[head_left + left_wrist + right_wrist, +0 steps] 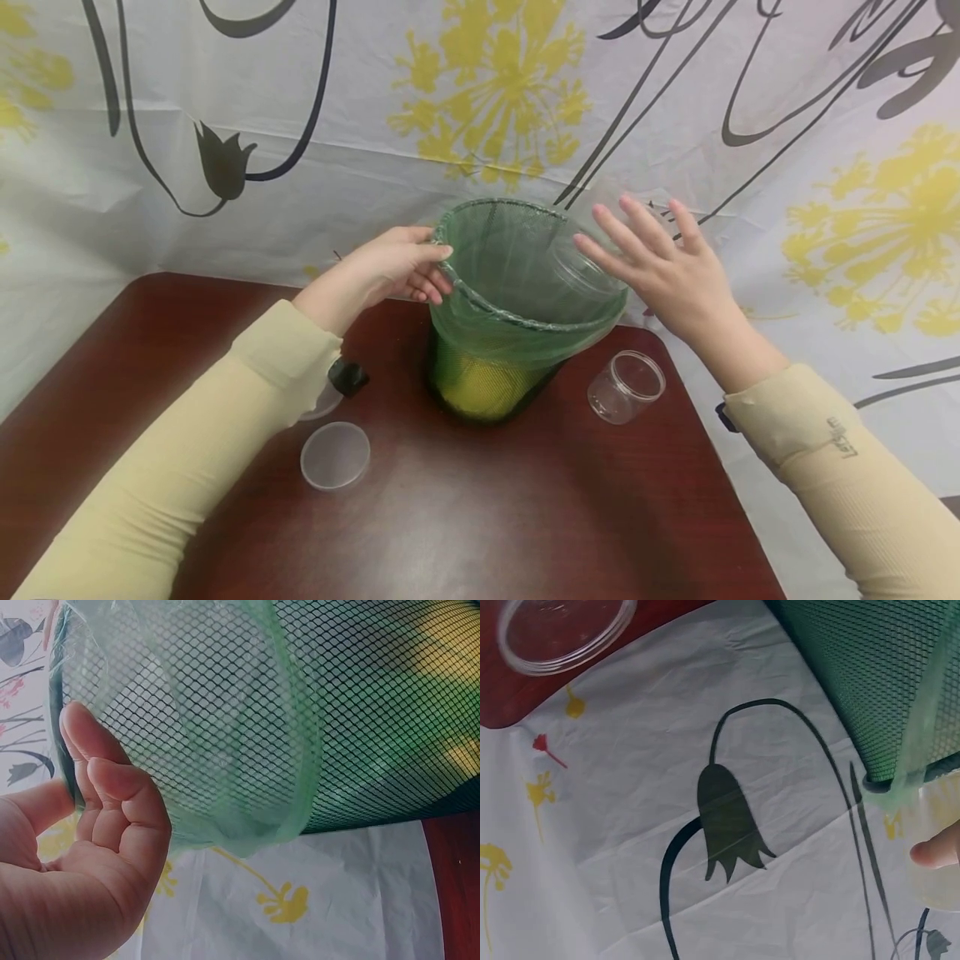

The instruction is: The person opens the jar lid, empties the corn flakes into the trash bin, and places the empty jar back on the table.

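My left hand [397, 262] holds the near-left rim of a mesh wastebasket [487, 387] lined with a thin green bag [517, 333]. In the left wrist view, its fingers lie along the outside of the mesh. My right hand [675, 279] is at the basket's right rim, fingers spread round a clear plastic jar [581, 271] tilted with its mouth down into the basket. A digit presses the jar's side in the right wrist view; most of that hand is out of that frame. Something yellow [483, 387] shows through the mesh low in the basket.
Another clear jar [626, 387] stands uncovered on the dark red table [465, 517], right of the basket. A round translucent lid [335, 456] lies at left, with a second one [324, 406] partly hidden by my left sleeve. Patterned white cloth [315, 192] hangs behind the table.
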`<control>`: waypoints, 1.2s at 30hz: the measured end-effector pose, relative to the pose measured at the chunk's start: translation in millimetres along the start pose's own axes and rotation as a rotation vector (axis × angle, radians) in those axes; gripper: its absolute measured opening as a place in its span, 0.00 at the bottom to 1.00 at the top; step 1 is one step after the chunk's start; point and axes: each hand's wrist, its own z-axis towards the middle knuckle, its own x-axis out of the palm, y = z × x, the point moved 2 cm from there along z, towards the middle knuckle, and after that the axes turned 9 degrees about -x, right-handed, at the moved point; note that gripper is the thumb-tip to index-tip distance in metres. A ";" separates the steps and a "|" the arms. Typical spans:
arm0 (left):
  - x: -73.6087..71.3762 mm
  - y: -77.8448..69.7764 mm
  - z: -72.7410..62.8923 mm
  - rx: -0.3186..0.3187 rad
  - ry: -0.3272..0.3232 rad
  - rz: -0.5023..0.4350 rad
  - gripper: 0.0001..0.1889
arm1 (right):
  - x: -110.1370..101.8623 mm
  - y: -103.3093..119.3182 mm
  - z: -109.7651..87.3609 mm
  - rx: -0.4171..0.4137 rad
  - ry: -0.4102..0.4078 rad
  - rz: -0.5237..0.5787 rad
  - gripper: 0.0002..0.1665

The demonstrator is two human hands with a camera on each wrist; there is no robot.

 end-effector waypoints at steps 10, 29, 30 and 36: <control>0.8 -0.5 0.1 0.016 0.001 -0.015 0.39 | -1.0 -0.5 -2.8 0.005 0.013 0.001 0.57; -0.1 1.1 1.5 0.017 0.003 -0.021 0.39 | -0.2 1.1 -1.8 -0.009 -0.002 -0.038 0.60; -0.1 1.0 1.5 0.018 0.005 -0.020 0.39 | -0.5 0.8 -1.1 -0.010 0.004 -0.037 0.60; -0.2 1.6 1.8 0.022 0.002 -0.020 0.39 | -0.8 -0.4 4.7 0.005 -0.010 -0.071 0.63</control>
